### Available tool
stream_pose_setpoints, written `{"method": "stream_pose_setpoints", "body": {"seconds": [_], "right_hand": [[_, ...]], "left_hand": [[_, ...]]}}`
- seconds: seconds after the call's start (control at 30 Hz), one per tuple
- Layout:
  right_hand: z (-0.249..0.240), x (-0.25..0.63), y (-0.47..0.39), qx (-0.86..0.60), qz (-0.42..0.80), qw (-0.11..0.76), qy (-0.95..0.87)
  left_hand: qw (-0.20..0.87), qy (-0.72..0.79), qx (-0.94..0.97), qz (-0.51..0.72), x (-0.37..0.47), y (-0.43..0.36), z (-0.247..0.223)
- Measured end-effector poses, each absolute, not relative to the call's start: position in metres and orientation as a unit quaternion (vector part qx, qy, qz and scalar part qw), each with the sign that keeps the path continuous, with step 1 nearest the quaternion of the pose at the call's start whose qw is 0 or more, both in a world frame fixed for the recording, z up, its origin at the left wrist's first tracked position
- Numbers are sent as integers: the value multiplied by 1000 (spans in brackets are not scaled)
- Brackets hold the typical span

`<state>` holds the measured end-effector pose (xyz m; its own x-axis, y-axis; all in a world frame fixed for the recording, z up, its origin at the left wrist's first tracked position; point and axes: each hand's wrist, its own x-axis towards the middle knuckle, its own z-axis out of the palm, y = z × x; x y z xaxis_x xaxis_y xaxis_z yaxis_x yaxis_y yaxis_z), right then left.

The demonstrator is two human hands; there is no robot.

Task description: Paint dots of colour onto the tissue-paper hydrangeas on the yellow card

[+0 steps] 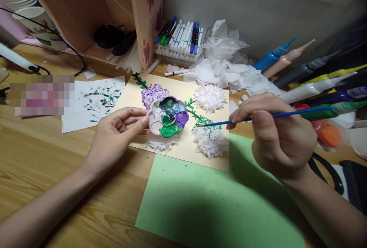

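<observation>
My left hand (122,131) pinches the edge of a flower-shaped paint palette (156,125) with green, purple and white paint in its wells. Between the fingers of my right hand (275,133) is a thin blue paintbrush (242,121), its tip at a white paper flower (210,142) whose upper part is streaked green. That flower sits on a cream card (197,160). A purple paper flower (155,92) and a white paper flower (210,98) are also on the card, with painted stems and leaves. Another white paper flower (163,143) is partly hidden beneath the palette.
Green paper (183,198) lies in front of the card. At left is a paint-smeared white sheet (94,102). Behind stand a rack of markers (183,39) and white paper scraps (220,74). Several paint bottles (268,61) lean at right. Paper cups (40,26) stand back left.
</observation>
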<state>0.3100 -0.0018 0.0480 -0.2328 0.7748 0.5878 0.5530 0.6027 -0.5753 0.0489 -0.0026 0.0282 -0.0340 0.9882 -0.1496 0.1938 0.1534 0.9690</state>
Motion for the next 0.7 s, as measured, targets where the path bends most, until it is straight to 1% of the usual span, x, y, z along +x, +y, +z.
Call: {"method": "stream_pose_setpoints", "body": {"seconds": [0.07, 0.2, 0.33, 0.37, 0.5, 0.53, 0.67, 0.7], "right_hand": [[48, 311, -2, -432, 128, 452, -770], [48, 312, 0, -425, 117, 421, -792], [49, 311, 0, -438, 114, 476, -754], [49, 311, 0, -440, 116, 478, -751], [49, 313, 0, -419, 119, 405, -804], [49, 313, 0, -418, 116, 398, -808], [50, 314, 1, -434, 106, 466, -763], [50, 313, 1, -432, 108, 468, -763]], "left_hand": [[479, 592, 503, 409, 49, -3, 29], [472, 603, 501, 403, 48, -4, 30], [472, 607, 499, 399, 48, -3, 30], [473, 608, 499, 398, 48, -3, 30], [473, 608, 498, 398, 48, -3, 29], [472, 609, 497, 398, 49, -3, 30], [473, 611, 493, 400, 49, -4, 30], [474, 611, 493, 398, 49, -4, 30]]}}
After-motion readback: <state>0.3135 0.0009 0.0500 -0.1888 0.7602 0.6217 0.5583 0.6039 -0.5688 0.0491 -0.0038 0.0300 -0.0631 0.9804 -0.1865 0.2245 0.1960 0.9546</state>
